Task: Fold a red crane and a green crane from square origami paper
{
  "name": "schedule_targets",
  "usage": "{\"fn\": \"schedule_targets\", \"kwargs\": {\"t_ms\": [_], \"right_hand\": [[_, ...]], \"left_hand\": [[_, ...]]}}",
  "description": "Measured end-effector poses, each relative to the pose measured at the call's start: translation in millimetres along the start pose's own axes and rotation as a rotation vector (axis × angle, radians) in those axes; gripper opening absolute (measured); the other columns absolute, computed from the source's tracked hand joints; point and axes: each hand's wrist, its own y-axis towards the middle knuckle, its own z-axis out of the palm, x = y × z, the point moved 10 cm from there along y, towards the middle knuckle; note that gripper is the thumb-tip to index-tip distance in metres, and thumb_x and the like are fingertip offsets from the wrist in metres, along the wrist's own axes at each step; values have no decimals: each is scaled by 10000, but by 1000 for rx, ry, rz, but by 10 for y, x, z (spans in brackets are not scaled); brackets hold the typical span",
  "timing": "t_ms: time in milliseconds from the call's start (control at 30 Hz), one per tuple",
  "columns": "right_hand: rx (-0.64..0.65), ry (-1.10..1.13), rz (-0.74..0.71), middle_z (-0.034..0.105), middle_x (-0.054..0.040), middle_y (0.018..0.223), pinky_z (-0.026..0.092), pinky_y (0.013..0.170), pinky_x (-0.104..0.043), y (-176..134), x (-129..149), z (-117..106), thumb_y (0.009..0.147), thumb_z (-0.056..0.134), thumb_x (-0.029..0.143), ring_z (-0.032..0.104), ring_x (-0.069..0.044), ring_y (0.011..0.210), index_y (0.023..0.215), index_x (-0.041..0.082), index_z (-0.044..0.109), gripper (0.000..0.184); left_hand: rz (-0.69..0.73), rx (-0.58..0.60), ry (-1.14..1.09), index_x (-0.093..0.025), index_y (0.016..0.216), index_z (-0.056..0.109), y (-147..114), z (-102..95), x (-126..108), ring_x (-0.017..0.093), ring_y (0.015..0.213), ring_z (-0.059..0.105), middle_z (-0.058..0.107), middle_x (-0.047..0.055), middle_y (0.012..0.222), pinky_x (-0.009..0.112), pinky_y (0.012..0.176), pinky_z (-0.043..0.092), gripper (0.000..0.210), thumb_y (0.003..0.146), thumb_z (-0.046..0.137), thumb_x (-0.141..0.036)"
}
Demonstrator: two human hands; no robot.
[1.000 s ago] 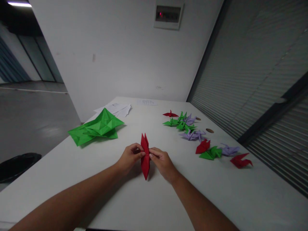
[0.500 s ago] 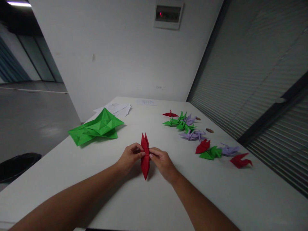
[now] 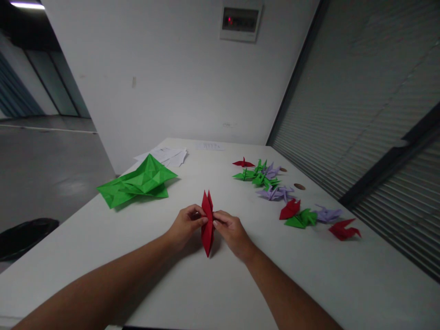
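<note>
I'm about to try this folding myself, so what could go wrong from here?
Both the left hand and right hand hold the narrow red paper by its sides, so an uneven pull might tear or skew it. Its two slim points at the top look easy to bend. The green paper lies at the left edge of the table, so a knock could send it off.

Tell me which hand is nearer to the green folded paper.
Left. The left hand is nearer the viewer than the green folded paper and to its right; the right hand is farther right, across the red folded paper.
</note>
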Motion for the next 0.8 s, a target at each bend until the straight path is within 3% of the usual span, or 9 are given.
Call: {"fn": "schedule_targets", "kwargs": {"t_ms": [300,500,800], "right_hand": [[-131,116,130,662,-15,908,502,799,-323,-12,-242,-2,822,655,211,616,-185,826,984,219,640,162],[-228,298,244,602,0,975,498,715,-281,-50,-411,-52,773,748,273,614,-172,850,964,241,540,284],[-195,300,301,666,-3,803,488,670,-270,-38,-381,-28,726,813,315,611,-164,743,831,197,631,241]], "left_hand": [[21,29,49,-135,765,668,-30,93,-56,144,675,622,700,36,743,270,649,490,329,662,923,-316],[28,14,25,-135,756,664,-38,106,-99,149,672,630,698,33,737,274,643,495,344,652,929,-328],[35,4,24,-138,761,668,-44,103,-121,137,673,621,694,21,745,258,639,490,327,654,927,-306]]}}
